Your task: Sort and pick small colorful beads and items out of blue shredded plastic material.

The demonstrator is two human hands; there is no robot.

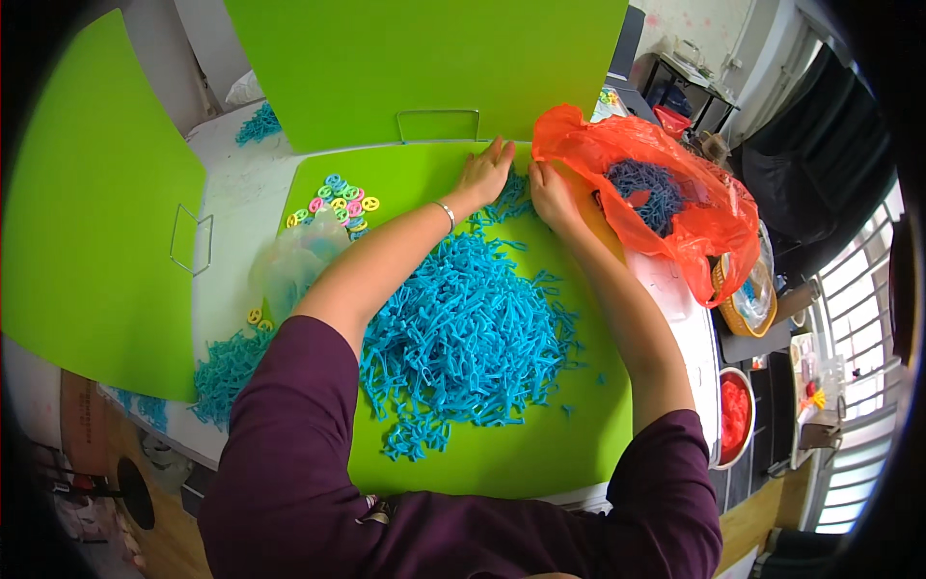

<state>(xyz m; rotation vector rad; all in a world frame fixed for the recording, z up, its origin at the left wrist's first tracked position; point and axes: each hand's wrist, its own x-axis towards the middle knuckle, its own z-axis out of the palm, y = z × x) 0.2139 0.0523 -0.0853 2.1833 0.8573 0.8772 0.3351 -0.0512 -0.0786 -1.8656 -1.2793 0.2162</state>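
Both hands are near the far edge of the green board [600,434] that lies on the white desk [224,289]. Between them is a short trail of small turquoise forked plastic pieces [511,205]; it runs from the space between the hands back toward the person, into the large turquoise heap [463,333] at the middle of the board. The heap's long axis runs roughly from the far edge to the near edge, and single pieces within it point every way. The left hand [485,176] is the nearer of the two to the heap's far end, and its forearm passes over the heap's far left side. Its fingers are extended and the hand is flattened, with no piece seen gripped. The right hand [553,196] is turned inward across the trail with its thumb up; its other fingers are largely hidden, so I cannot tell whether it holds anything.

Just beside the right hand, over the board's far right corner, an open red plastic bag [719,217] holds dark blue pieces [644,201]. A translucent bag [294,253] rests at the board's left edge, near pastel rings [338,205]. Beyond the desk's right edge are an orange basket [738,307] with plastic wrap in it and a bowl [751,425] of red contents.
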